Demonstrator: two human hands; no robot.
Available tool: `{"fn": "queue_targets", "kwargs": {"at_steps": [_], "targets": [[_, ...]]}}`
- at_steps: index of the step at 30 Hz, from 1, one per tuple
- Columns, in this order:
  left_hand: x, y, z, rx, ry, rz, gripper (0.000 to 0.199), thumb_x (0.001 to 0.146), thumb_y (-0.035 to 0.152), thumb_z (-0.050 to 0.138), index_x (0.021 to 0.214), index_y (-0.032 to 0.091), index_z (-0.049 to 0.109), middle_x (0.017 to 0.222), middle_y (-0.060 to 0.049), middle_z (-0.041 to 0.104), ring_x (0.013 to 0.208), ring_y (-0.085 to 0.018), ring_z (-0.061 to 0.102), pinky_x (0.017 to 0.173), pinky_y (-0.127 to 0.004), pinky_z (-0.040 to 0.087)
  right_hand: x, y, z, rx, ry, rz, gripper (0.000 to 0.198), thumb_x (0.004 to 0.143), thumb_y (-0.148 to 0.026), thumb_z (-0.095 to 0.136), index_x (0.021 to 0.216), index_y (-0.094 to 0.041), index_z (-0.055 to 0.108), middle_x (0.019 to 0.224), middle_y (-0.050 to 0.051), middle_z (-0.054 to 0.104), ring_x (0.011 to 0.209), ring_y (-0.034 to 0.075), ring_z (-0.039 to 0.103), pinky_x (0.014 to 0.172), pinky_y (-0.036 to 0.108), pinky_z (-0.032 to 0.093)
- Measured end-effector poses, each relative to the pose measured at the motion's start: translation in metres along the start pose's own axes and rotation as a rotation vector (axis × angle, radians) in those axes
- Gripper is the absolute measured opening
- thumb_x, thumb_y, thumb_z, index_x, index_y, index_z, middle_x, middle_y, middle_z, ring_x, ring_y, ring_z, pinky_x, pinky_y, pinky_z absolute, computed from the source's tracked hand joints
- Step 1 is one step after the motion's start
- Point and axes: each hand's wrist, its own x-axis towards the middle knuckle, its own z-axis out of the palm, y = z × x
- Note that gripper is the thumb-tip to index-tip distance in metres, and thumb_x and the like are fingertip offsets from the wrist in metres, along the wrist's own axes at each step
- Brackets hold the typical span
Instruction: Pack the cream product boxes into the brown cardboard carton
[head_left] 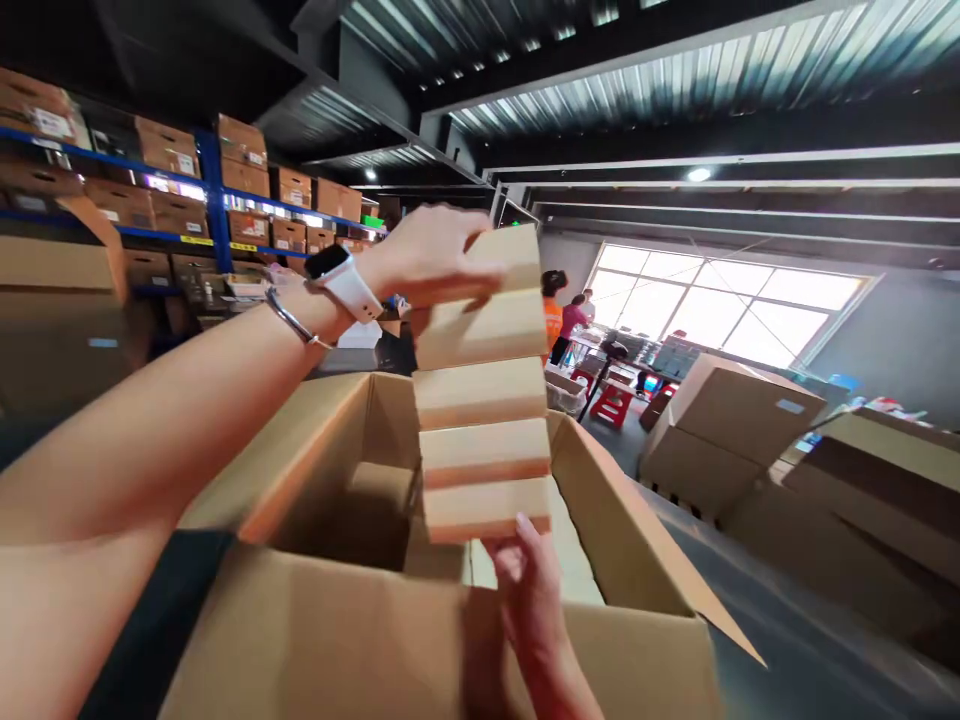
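Observation:
A column of several small cardboard boxes (484, 395) stands upright in front of me, above a large open carton (360, 610). My left hand (442, 255), with a watch and a bracelet on its wrist, is closed over the top of the column. From below, my right hand (525, 570) grips the lowest box, its thumb on the front face. Inside the carton, pale boxes (574, 550) lie on the right side behind the column. The left part of the carton shows its brown inner walls and bottom.
Large cartons (739, 410) stand to the right, and another carton (56, 310) is at the left. Blue shelving (214, 200) holds many boxes. Farther back are people (553, 315), red stools (613, 402) and work tables near a window.

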Motion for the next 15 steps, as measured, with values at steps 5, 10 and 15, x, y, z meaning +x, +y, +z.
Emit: {"fn": "queue_targets", "kwargs": {"at_steps": [5, 10, 15], "targets": [[-0.014, -0.103, 0.082, -0.018, -0.299, -0.103, 0.044, 0.090, 0.047, 0.057, 0.103, 0.007, 0.068, 0.105, -0.014, 0.074, 0.101, -0.027, 0.068, 0.087, -0.031, 0.046, -0.008, 0.038, 0.063, 0.224, -0.052, 0.310, 0.059, 0.069, -0.055, 0.082, 0.113, -0.019, 0.064, 0.118, 0.008, 0.073, 0.097, 0.022, 0.071, 0.084, 0.033, 0.057], [-0.032, -0.146, 0.185, -0.112, -0.584, -0.065, 0.046, 0.088, 0.056, 0.051, 0.096, 0.015, 0.070, 0.102, -0.013, 0.075, 0.091, -0.028, 0.068, 0.075, -0.032, 0.046, -0.006, 0.076, 0.087, 0.296, -0.007, 0.606, 0.070, 0.064, -0.058, 0.082, 0.113, -0.011, 0.064, 0.094, 0.011, 0.077, 0.074, 0.019, 0.072, 0.072, 0.028, 0.055], [-0.052, -0.152, 0.282, -0.196, -0.875, -0.044, 0.046, 0.090, 0.057, 0.055, 0.100, 0.015, 0.070, 0.105, -0.012, 0.074, 0.097, -0.025, 0.068, 0.087, -0.040, 0.050, 0.013, 0.112, 0.093, 0.353, -0.046, 0.753, 0.067, 0.065, -0.057, 0.072, 0.112, -0.010, 0.064, 0.090, 0.012, 0.077, 0.067, 0.021, 0.072, 0.063, 0.028, 0.052]]}}
